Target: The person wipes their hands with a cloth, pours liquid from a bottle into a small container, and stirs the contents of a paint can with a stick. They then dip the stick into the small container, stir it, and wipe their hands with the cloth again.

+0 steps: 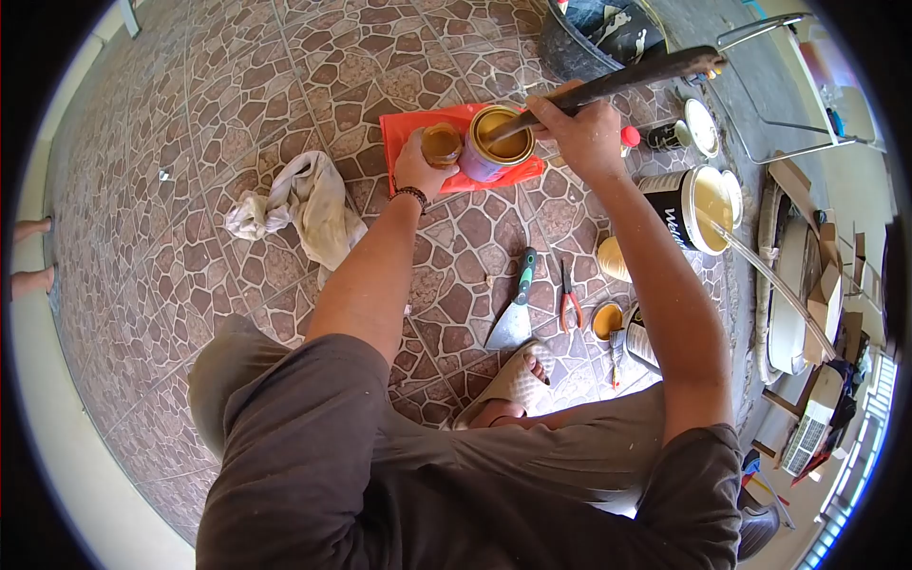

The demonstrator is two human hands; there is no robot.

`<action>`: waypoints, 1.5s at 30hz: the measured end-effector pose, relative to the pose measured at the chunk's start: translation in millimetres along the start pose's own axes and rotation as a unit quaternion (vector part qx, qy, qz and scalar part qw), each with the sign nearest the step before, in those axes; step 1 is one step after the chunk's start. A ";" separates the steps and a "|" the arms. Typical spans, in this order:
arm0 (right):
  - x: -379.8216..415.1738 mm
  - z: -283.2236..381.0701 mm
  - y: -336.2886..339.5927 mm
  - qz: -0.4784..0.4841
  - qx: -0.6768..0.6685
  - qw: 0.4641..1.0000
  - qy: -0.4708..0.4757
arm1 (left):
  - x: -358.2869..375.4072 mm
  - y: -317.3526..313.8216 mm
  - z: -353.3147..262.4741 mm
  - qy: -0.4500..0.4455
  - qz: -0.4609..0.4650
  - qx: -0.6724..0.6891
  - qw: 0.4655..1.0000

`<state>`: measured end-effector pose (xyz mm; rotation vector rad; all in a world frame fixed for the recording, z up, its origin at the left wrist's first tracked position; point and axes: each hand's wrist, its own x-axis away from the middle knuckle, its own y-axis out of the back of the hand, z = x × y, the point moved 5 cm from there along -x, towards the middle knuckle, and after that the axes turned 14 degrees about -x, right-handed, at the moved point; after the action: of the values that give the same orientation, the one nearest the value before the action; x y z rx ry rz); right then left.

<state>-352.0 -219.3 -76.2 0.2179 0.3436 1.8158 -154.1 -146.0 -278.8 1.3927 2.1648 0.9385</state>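
Note:
In my left hand [418, 166] is a small clear jar [442, 145] with amber-brown liquid, held close beside an open paint can [490, 173]. The fingers of my right hand [579, 133] are wrapped round a long dark stick [646, 76], whose lower end dips into the can's yellow-brown contents. Under the can lies a red plastic sheet or bag [399, 133]. A crumpled whitish rag [318, 195] rests on the floor left of my left forearm.
Before me on the stone-patterned floor lie a putty knife [518, 309], pliers [570, 299], a small lid of paint [606, 321] and a brush [617, 351]. A larger open can [674, 204] stands at right, a black bucket [579, 52] beyond. Another person's feet [38, 280] show far left.

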 end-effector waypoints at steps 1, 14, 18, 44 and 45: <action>-0.9 3.4 1.4 -0.009 0.024 0.999 0.028 | 0.6 0.9 -0.9 0.008 0.012 0.007 1.000; -8.1 -8.2 7.0 -0.014 -0.045 0.999 0.022 | -2.3 4.1 -4.5 0.010 0.036 0.047 0.998; -7.5 5.8 13.6 -0.015 0.117 0.993 0.009 | -1.7 6.0 -2.6 -0.001 0.019 0.044 0.999; -4.7 0.2 12.9 0.012 0.094 0.995 -0.009 | 14.7 68.7 -63.0 -0.170 -0.116 -0.036 0.978; -2.6 -1.0 10.2 0.013 0.039 0.999 -0.017 | 13.7 68.4 -63.5 -0.171 -0.116 -0.035 0.978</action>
<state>-360.9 -224.4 -73.6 0.3090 0.3895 1.8231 -157.1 -134.9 -185.2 1.1416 1.9593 0.6292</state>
